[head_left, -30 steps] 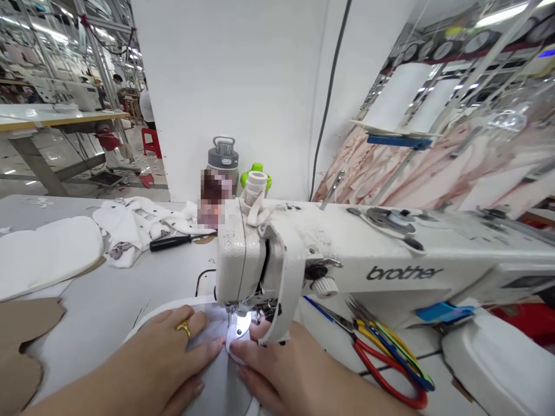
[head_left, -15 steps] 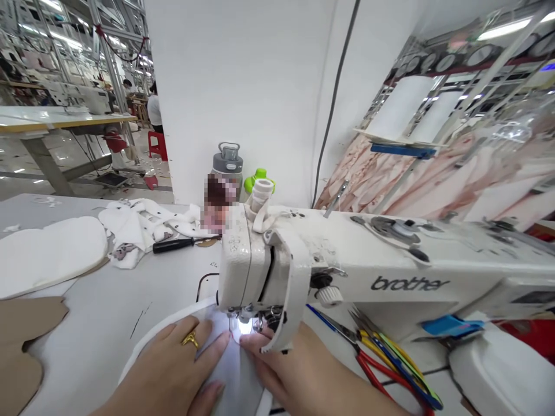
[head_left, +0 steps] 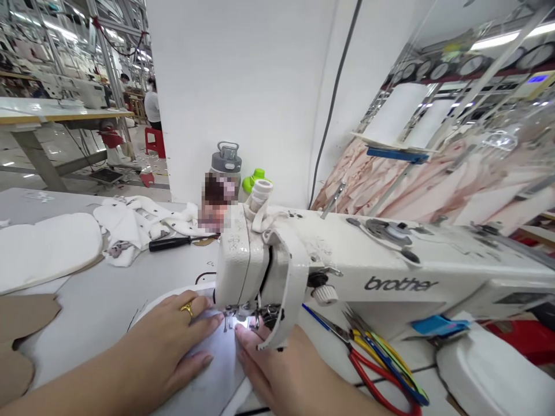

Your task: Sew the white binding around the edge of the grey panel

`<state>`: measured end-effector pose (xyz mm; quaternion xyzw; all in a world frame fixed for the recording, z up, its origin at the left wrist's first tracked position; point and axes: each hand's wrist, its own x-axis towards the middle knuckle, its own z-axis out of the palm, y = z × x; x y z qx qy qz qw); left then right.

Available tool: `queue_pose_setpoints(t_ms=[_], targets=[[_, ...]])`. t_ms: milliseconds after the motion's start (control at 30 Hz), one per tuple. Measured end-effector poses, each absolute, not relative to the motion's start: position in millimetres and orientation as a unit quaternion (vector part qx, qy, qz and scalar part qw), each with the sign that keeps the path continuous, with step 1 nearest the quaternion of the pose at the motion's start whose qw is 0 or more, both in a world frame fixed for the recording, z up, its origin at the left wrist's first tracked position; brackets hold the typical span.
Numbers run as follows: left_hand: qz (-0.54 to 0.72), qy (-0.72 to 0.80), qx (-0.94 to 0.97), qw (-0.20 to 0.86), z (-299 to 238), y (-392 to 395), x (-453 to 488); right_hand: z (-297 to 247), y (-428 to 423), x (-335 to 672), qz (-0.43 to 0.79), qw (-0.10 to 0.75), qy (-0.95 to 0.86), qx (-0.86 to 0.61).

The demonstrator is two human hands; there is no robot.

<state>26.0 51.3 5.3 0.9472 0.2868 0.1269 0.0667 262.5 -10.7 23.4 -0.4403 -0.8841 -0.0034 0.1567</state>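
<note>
My left hand, with a gold ring, lies flat on a white fabric piece just left of the needle and presser foot of a white Brother sewing machine. My right hand presses the same fabric from the right, fingertips right at the lit presser foot. Both hands have their fingers spread on the cloth and grip nothing. The needle itself is partly hidden by the machine head.
Red-, yellow- and blue-handled scissors lie right of my right hand. White padded pieces, printed cloth, a black-handled tool and brown cardboard patterns sit left. A grey bottle stands behind the machine. A person stands far back.
Both hands have slid the fabric forward under the presser foot; my fingertips are now closer to the needle and the curved white edge has moved further back.
</note>
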Motion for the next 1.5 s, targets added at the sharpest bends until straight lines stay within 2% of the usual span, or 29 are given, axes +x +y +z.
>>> queue_pose_setpoints(t_ms=[200, 267, 433, 633, 933, 1200, 1500], targets=[[0.151, 0.224, 0.959, 0.086, 16, 47, 30, 24, -13, 265, 0.039, 0.120, -0.875, -0.467], [0.112, 0.218, 0.966, 0.088, 17, 35, 36, 28, -10, 270, 0.071, 0.130, -0.877, -0.457], [0.014, 0.257, 0.966, 0.013, 19, 17, 44, 38, -5, 277, 0.088, 0.157, -0.882, -0.436], [0.080, 0.274, 0.955, 0.080, 26, 19, 36, 38, -8, 273, 0.098, 0.144, -0.881, -0.440], [0.065, 0.274, 0.957, 0.065, 37, 24, 31, 40, -5, 274, 0.118, 0.169, -0.891, -0.405], [0.084, 0.292, 0.937, 0.172, 38, 36, 26, 32, -10, 270, 0.108, 0.098, -0.888, -0.436], [0.098, 0.267, 0.942, 0.177, 34, 56, 15, 37, -10, 267, 0.099, 0.073, -0.892, -0.434]])
